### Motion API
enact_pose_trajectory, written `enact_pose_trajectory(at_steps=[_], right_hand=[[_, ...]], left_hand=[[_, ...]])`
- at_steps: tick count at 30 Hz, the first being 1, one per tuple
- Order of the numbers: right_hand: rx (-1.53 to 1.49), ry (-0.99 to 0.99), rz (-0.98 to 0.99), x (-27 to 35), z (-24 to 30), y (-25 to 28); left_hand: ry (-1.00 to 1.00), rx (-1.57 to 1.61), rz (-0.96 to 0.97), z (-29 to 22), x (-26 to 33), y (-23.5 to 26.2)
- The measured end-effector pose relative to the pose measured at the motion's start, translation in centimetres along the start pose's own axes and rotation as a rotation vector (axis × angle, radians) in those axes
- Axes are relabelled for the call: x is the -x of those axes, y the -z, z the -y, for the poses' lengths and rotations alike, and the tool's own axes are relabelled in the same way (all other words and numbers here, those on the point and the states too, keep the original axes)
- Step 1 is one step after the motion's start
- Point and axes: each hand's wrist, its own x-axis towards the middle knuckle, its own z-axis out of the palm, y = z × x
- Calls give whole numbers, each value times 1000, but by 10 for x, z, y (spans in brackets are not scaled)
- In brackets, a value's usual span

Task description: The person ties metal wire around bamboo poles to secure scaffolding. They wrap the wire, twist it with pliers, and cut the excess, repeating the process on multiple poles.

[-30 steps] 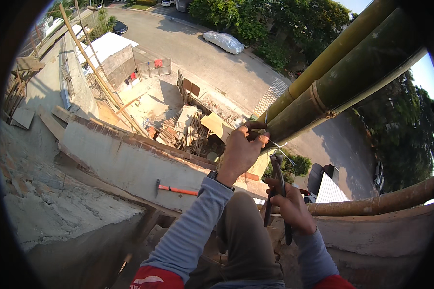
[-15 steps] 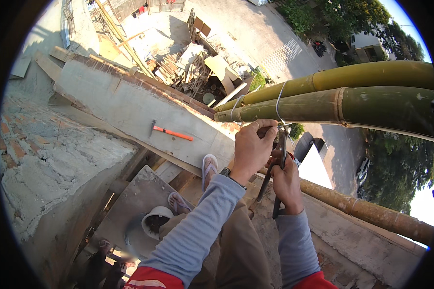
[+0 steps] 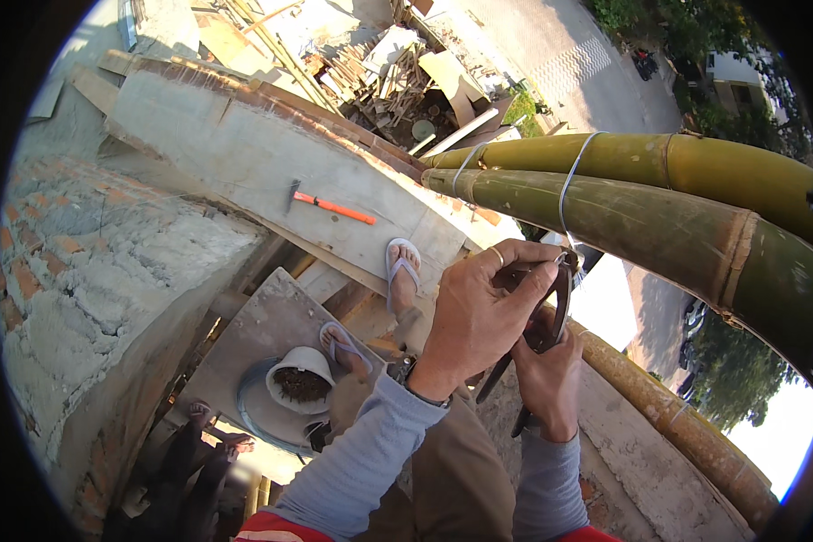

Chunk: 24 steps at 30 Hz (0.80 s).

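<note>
Two thick green bamboo poles (image 3: 605,203) lie side by side, bound by loops of metal wire (image 3: 570,185). Just below the near pole, my left hand (image 3: 479,312) is closed in a pinch on the lower end of that wire. My right hand (image 3: 553,370) grips dark metal pincers (image 3: 562,303) by the handles, jaws up against the wire end beside my left fingertips. My left fingers partly hide the jaws and the wire end.
An orange-handled hammer (image 3: 334,208) lies on a grey ledge (image 3: 217,149). By my feet, a white bucket (image 3: 300,379) sits on a board with coiled tubing or cable. Another bamboo pole (image 3: 668,411) runs along the right. Another person's feet (image 3: 235,443) show below; a wood pile (image 3: 375,81) lies far down.
The view has shifted and come closer, so the poles and hands look larger. Both hands stay at the wire end, and the pincers' jaws are still beside my left fingertips.
</note>
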Motion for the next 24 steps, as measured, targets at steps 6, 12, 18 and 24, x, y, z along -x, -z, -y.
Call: enact_pose_trajectory(at_steps=[6, 12, 18, 24], right_hand=[[-1674, -77, 868, -11, -59, -12], [-1738, -163, 865, 1, -79, 1], [-868, -246, 388, 27, -30, 37], [331, 41, -262, 77, -11, -21]], left_hand=[[412, 4, 485, 4, -2, 27], [697, 174, 660, 12, -3, -9], [557, 120, 807, 6, -8, -10], [477, 175, 509, 35, 4, -22]])
